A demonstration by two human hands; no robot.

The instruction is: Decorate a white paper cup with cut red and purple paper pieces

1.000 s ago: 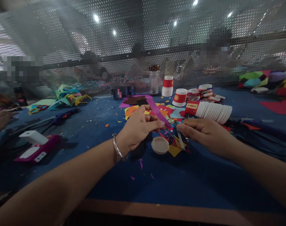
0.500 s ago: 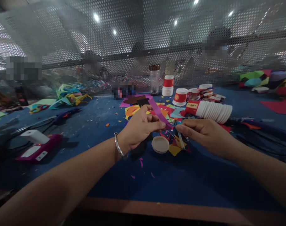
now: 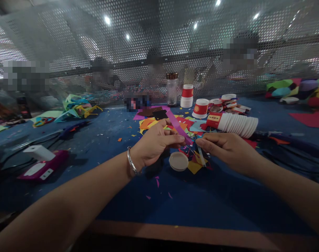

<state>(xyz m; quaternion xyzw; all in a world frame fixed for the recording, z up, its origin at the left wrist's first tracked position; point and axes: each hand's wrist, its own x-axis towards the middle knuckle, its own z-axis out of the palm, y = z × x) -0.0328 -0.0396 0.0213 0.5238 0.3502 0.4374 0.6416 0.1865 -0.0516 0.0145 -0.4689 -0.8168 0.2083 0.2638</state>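
A strip of purple paper [image 3: 176, 126] slants down to the right, its lower end pinched between the thumb and fingers of my left hand [image 3: 154, 142]. Close beside that end, the thumb and forefinger of my right hand [image 3: 226, 148] are pressed together; whatever lies between them is too small to make out. Below the right fingertips shows a narrow pale, translucent strip [image 3: 201, 156], and I cannot tell whether they touch it. A round, shallow beige piece [image 3: 178, 162], like a cut-off cup base, sits beneath the hands. Yellow paper scraps [image 3: 195, 167] lie to its right.
Coloured paper scraps [image 3: 147, 123] are heaped beyond my hands. Stacked paper cups [image 3: 238, 125] lie on their side at right; more cups [image 3: 187, 96] stand by a glass bottle [image 3: 172, 91]. A purple power strip [image 3: 50, 168] and glue gun [image 3: 72, 130] lie left. Perforated metal panels [image 3: 138, 45] rise behind.
Almost nothing differs. The purple strip's lower end has tilted slightly, and both hands keep nearly the same place and pinch.
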